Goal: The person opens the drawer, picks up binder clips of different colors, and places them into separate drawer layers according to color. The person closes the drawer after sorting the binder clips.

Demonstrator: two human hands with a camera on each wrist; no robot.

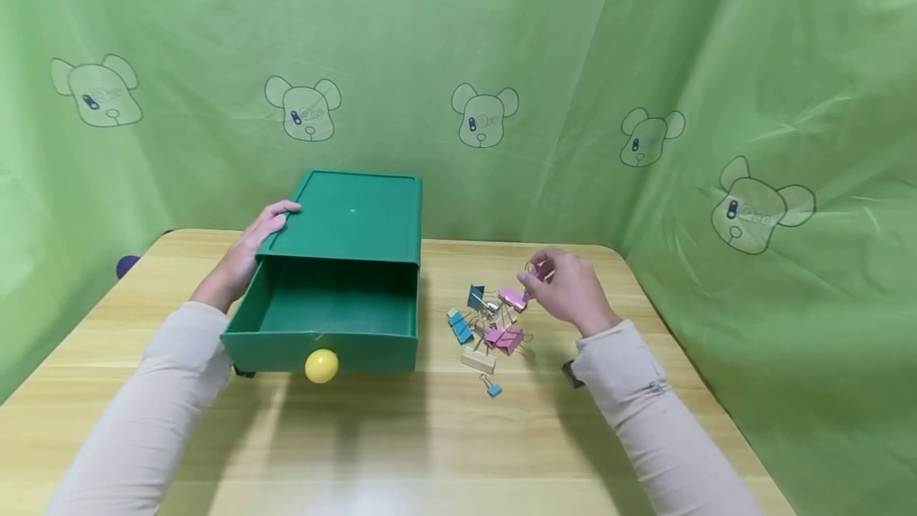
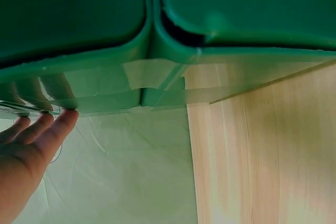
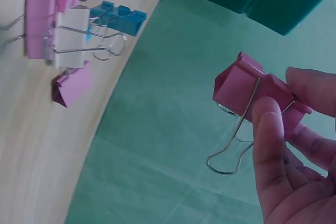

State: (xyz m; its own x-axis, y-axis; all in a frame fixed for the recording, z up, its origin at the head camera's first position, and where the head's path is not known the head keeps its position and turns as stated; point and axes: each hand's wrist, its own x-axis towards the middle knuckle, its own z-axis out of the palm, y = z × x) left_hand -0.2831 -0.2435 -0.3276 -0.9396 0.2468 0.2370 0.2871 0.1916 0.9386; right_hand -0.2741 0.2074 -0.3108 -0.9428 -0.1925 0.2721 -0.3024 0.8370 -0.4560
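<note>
A green drawer box point(image 1: 351, 213) stands on the table with its drawer point(image 1: 286, 353) pulled out; no item shows inside. My left hand point(image 1: 251, 249) rests against the box's left side, and in the left wrist view its straight fingers point(image 2: 58, 129) touch that wall. Between thumb and fingers my right hand point(image 1: 569, 289) pinches a pink binder clip point(image 3: 244, 90), held above the table with its wire handles sticking out. Just left of this hand lies a loose pile of binder clips in pink point(image 1: 507, 338), blue point(image 1: 460, 326) and cream point(image 1: 478, 360).
A small blue binder clip point(image 1: 493, 389) lies in front of the pile. One dark object point(image 1: 571, 373) is partly hidden by the right sleeve. The drawer's yellow knob point(image 1: 321, 365) juts toward me. Green curtains point(image 1: 544, 38) surround the wooden table point(image 1: 401, 452). A purple ball point(image 1: 126, 265) shows beyond its left edge.
</note>
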